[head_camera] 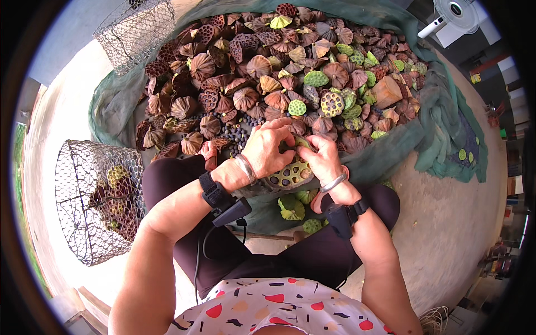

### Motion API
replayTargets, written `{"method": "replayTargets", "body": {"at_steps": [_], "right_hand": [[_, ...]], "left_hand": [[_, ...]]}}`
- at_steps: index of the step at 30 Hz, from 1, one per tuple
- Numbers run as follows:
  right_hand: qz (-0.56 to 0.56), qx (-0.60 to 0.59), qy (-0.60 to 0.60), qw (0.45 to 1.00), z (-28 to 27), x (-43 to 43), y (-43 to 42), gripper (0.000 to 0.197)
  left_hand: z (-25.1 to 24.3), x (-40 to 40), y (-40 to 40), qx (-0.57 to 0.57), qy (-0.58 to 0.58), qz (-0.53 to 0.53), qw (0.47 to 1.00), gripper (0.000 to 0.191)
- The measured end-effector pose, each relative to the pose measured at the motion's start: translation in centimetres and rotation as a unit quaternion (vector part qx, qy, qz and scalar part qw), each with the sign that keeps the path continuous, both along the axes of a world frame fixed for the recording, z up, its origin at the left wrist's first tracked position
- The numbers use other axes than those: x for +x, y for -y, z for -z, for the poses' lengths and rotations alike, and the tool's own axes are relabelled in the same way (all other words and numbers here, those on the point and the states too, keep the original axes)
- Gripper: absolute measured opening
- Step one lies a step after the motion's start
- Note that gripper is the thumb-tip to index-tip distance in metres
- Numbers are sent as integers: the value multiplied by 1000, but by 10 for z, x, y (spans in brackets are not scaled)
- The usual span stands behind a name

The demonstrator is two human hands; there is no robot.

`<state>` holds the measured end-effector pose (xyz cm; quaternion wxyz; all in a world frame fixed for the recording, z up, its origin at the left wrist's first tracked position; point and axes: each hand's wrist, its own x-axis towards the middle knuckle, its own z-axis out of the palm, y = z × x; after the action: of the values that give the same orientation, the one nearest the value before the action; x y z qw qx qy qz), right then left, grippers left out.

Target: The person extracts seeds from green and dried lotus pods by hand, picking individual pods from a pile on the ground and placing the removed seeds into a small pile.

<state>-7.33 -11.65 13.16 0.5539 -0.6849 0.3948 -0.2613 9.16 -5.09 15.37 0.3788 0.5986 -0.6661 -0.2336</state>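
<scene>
My left hand (270, 144) and my right hand (322, 157) meet in front of me, fingers bent around the yellow-green edge of a lotus seed pod (302, 142). Just below the fingers, a yellowish pod face (289, 175) shows dark seeds in its holes. Whether this face and the pinched edge belong to one pod, I cannot tell, since my fingers cover the part between. Loose dark lotus seeds (236, 138) lie beyond my left wrist. Several green pods (292, 207) rest on the netting between my legs.
A broad heap of brown dried lotus pods (245, 98), with some green ones, spreads ahead on green netting (377, 144). Among them sits a wooden block (387, 91). Wire mesh baskets stand at left, the nearer basket (77, 201) holding pods. A white fan (454, 14) is far right.
</scene>
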Motion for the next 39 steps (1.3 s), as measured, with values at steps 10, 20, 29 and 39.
{"method": "replayTargets", "body": {"at_steps": [10, 20, 29, 39], "right_hand": [[42, -24, -13, 999, 18, -1, 3, 17], [76, -45, -13, 996, 8, 2, 0, 22], [3, -52, -2, 999, -4, 0, -2, 23], [-3, -104, -39, 994, 6, 3, -3, 22]], "left_hand": [[-3, 13, 12, -36, -70, -76, 994, 21], [15, 15, 11, 213, -311, -49, 925, 36], [17, 6, 11, 202, -238, -24, 950, 27], [14, -5, 8, 209, -273, -30, 939, 22]]}}
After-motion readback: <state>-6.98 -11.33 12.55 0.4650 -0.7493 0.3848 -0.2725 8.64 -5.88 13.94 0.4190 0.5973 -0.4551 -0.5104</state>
